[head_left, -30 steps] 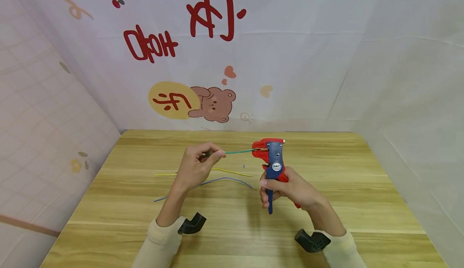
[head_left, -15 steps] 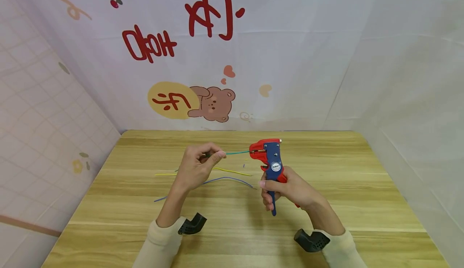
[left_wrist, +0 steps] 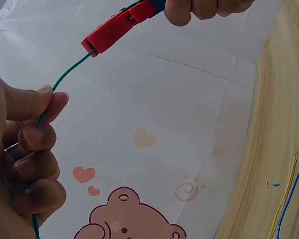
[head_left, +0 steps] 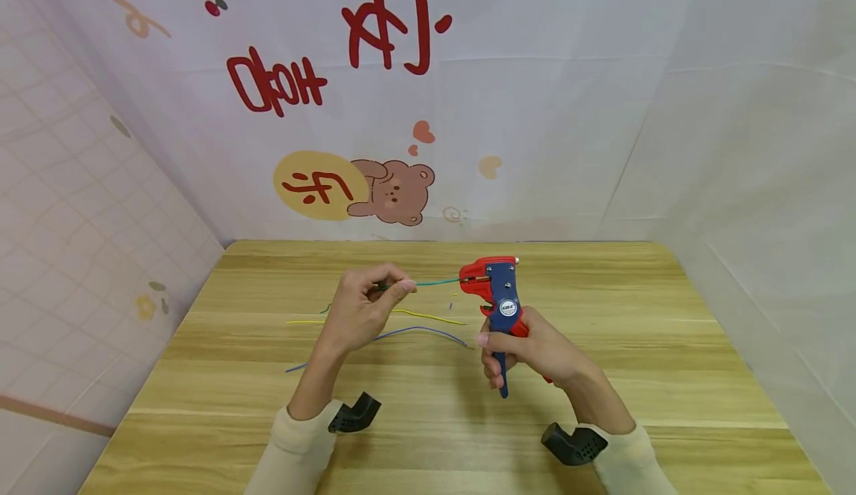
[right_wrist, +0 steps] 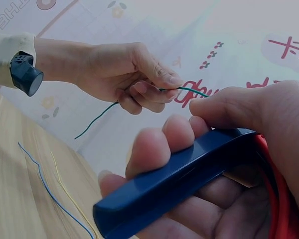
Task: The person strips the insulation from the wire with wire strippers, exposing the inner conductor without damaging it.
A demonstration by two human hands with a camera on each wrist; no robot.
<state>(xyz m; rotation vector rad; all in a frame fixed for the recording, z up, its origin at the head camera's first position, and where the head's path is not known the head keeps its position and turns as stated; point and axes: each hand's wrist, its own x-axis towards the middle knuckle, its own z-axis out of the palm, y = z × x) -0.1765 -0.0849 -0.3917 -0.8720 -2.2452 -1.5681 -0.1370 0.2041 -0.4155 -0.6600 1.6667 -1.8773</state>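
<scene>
Between thumb and fingers my left hand [head_left: 364,307] pinches a thin green wire [head_left: 438,282]. One end of that wire runs right into the red jaws of a wire stripper; its other end hangs past the palm in the right wrist view. My right hand [head_left: 542,350] grips the red and blue wire stripper [head_left: 506,287] around its handles, holding it upright above the table. How much of the wire lies inside the jaws is hidden. In the right wrist view the blue handle [right_wrist: 174,179] crosses the curled fingers.
On the wooden table [head_left: 602,316] below lie a yellow wire [head_left: 428,317] and a blue wire [head_left: 417,328]. Small yellow and blue scraps, including a blue scrap [left_wrist: 275,184], lie near them. Behind stands a printed white cloth [head_left: 548,108].
The wire stripper has shifted slightly left toward my left hand and tilted a little, its jaws now further along the green wire. My left hand has stayed almost still.
</scene>
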